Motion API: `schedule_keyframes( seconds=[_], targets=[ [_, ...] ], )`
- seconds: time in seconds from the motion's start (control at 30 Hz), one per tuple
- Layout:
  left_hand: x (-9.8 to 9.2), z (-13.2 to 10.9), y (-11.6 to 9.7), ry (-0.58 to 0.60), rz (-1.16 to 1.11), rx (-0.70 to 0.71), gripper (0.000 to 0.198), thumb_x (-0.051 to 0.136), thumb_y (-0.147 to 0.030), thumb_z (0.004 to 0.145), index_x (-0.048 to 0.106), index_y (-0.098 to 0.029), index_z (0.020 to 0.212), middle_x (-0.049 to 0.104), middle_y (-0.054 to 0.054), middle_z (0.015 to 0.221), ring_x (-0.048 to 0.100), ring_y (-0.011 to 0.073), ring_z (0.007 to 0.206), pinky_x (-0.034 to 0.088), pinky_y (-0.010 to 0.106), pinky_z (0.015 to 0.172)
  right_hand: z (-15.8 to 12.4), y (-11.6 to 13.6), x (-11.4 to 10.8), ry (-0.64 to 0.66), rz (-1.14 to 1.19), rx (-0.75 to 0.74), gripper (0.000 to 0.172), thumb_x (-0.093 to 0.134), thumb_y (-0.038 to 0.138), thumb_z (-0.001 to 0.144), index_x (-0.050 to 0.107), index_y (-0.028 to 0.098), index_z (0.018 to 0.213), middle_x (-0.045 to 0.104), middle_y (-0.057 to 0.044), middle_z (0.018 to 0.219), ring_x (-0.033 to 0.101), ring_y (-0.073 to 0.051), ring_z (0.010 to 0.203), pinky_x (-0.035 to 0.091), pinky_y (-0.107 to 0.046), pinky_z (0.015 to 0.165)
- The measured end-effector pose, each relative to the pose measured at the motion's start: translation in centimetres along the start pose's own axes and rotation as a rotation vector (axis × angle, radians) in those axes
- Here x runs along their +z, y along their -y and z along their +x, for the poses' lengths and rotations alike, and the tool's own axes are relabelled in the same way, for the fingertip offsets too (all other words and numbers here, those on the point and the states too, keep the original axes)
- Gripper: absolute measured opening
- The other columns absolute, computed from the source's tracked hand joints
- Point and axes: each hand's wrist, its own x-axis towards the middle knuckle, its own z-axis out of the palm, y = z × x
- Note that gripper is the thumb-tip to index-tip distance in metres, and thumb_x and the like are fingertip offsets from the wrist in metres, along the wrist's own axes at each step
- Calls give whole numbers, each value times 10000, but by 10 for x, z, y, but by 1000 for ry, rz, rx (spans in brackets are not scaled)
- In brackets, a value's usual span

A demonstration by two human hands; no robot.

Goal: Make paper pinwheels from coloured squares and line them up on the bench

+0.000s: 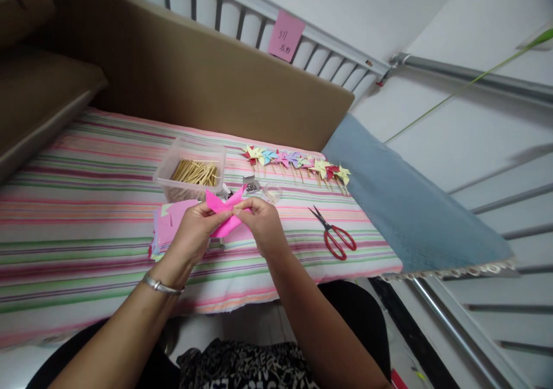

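A bright pink paper (223,227), partly folded into pinwheel-like points, is held between both hands above the striped cloth. My left hand (195,227) grips its left side with thumb and fingers. At its middle and right side, my right hand (260,219) pinches the paper; the fingertips hide the centre. Beneath and beside my left hand lies a stack of coloured paper sheets (167,223). Just behind the hands are a small open box (251,185) of tiny metal pieces and a small clear container (273,193).
A clear plastic box (162,176) holds many thin wooden sticks. Finished paper pinwheels (295,159) lie in a row at the back right. Red-handled scissors (333,233) rest on the striped cloth (108,222). A large cardboard panel (207,72) stands behind.
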Motion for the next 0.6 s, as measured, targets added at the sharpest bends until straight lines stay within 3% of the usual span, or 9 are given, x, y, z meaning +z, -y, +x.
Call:
schedule_keyframes(
  seconds=[0.23, 0.4, 0.5, 0.6],
  targets=[
    [-3, 1, -3, 29, 31, -37, 225, 842, -245, 525, 709, -129, 665, 674, 12, 616, 559, 106, 555, 424, 217, 545, -3, 6, 3, 42, -55, -81, 112, 630, 226, 662, 546, 213, 734, 576, 22, 704, 578, -162, 752, 452, -279, 707],
    [-8, 4, 0, -12, 99, -11, 225, 831, -248, 534, 718, -128, 686, 665, 14, 592, 536, 112, 533, 410, 230, 528, -9, 5, 1, 27, -67, -103, 142, 634, 231, 686, 538, 214, 789, 597, 12, 774, 601, -160, 774, 464, -293, 749],
    [-11, 6, 0, -26, 123, 20, 257, 824, -267, 547, 732, -128, 743, 694, 37, 658, 562, 133, 576, 421, 245, 555, -12, 3, -3, -39, -32, -53, 291, 693, 260, 665, 546, 212, 911, 646, -13, 842, 625, -182, 852, 464, -329, 823],
    [-13, 5, 1, 16, 181, 23, 293, 814, -298, 571, 738, -121, 793, 708, 54, 721, 587, 154, 633, 430, 257, 592, -13, 1, -7, -33, 30, 53, 351, 723, 285, 644, 573, 190, 947, 663, -19, 808, 630, -174, 786, 470, -320, 781]
  ],
)
